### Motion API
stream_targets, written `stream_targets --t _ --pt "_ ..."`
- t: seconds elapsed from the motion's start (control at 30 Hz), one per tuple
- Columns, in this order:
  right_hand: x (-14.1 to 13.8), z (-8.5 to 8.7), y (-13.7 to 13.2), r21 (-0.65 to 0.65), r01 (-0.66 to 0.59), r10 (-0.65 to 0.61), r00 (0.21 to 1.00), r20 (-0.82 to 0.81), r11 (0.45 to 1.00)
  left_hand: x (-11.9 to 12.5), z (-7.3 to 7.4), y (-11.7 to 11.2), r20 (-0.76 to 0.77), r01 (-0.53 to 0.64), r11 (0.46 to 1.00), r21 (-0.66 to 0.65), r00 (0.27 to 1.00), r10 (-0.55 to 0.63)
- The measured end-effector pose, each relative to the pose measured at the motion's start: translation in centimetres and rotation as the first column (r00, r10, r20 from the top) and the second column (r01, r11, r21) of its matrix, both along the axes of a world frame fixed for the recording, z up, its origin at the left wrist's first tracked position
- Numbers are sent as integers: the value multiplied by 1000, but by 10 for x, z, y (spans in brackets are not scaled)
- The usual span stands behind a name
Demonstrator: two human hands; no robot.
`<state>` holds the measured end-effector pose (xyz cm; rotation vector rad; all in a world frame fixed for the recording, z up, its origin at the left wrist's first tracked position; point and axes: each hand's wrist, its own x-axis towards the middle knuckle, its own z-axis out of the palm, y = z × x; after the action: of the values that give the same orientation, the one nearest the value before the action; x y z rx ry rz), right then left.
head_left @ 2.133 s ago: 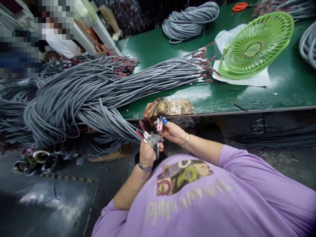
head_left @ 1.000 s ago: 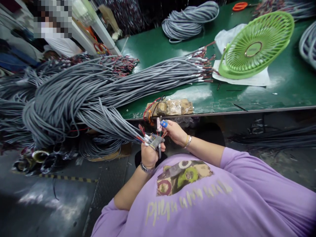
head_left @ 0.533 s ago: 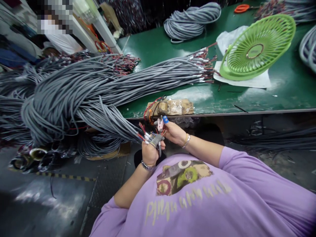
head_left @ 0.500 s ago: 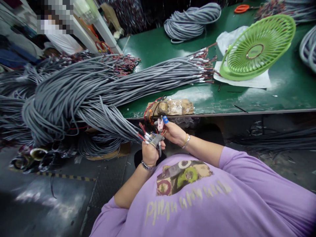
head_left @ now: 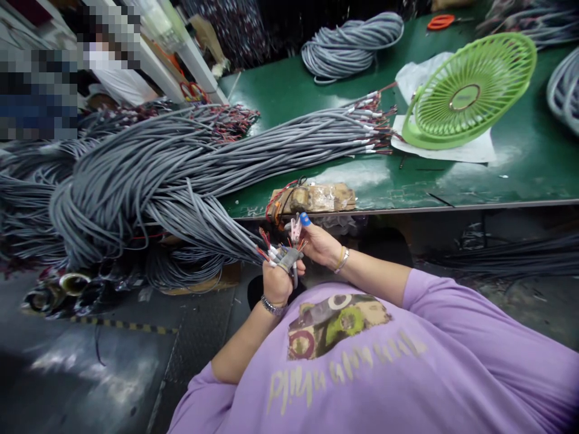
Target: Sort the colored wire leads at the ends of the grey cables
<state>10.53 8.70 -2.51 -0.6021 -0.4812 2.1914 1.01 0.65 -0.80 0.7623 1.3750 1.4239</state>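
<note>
My left hand [head_left: 277, 284] is closed round a grey cable [head_left: 288, 259] whose end shows thin coloured wires, along with the ends of several other grey cables with white sleeves. A blue finger cot covers the thumb of my right hand [head_left: 322, 246]. That hand pinches a small pink clip [head_left: 295, 230] right beside the bared wires; its lower fingers are partly hidden. Just beyond my hands, at the table edge, lies a worn wooden block [head_left: 332, 196] wrapped in clear tape, with red and black wires at its left end.
A large bundle of grey cables [head_left: 122, 163] drapes over the green table [head_left: 362, 172] and off its left side. A green fan [head_left: 470, 96] stands at the right. Behind lie a cable coil [head_left: 353, 45] and orange-handled scissors [head_left: 441, 22]. A person [head_left: 120, 72] is at far left.
The view has shifted slightly. Both hands keep nearly the same place and hold, and the pink clip has tilted a little beside the wires.
</note>
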Motion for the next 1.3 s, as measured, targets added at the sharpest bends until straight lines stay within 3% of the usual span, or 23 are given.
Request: stream_targets --t 0.2,0.3,0.57,0.7,0.77,0.83,0.97,1.1,1.3 --pt "8 4 -1 -61 -110 109 994 -23 992 -1 -1 -6 -31 43 997 69 999 -41" --pt "10 4 0 -57 -100 99 995 -32 993 -1 -1 -8 -27 27 995 93 999 -25" --pt "13 0 -4 119 24 -39 992 121 993 2 0 -4 -38 -60 997 55 997 62" --pt "12 -2 -2 293 168 -259 916 307 941 3 0 -3 -43 -87 995 54 995 90" --pt "11 -2 0 341 185 -308 883 353 921 3 1 -3 -47 -91 994 59 994 94" --pt "10 -2 1 311 128 -232 917 324 942 3 1 -4 -52 -85 995 59 995 88" --pt "5 1 1 131 -10 -10 988 154 991 4 -1 -3 -38 -76 995 59 996 78" --pt "1 2 2 35 51 -53 995 84 998 4 -3 -1 -28 -88 994 62 996 90" --pt "-2 5 0 3 75 -75 994 75 997 3 -5 -2 -45 -78 996 51 996 81"
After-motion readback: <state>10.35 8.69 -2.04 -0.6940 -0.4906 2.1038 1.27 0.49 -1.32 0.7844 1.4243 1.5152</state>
